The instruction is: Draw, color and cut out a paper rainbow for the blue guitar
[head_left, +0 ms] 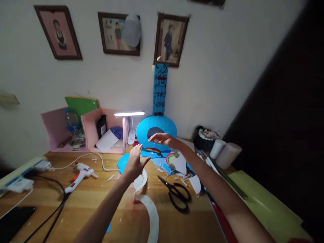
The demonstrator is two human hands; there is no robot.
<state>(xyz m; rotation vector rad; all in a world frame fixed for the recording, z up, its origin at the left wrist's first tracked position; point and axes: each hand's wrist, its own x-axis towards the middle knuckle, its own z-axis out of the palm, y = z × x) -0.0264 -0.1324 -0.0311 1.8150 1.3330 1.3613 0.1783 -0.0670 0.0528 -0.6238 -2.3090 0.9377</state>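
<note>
A blue handmade guitar (168, 125) leans upright against the wall, its patterned neck (160, 89) reaching a picture frame. My right hand (163, 139) is raised in front of the guitar's body, fingers stretched out and holding nothing. Lower and to the left, my left hand (135, 162) hovers with thumb and fingers apart, also bare. Beneath it lies a curved white strip (143, 180), and a longer white strip (153, 216) runs toward the front edge. A small rainbow cutout (170, 159) rests by my right forearm. Black-handled scissors (177, 194) lie partly spread on the table.
At left, a hot glue gun (82, 173) and cables lie by a power strip (19, 177). Pink organizer boxes (92, 130) and a lit lamp (129, 114) stand behind. Paper scraps (181, 177), white rolls (229, 155) and a yellow-green sheet (270, 202) occupy the right.
</note>
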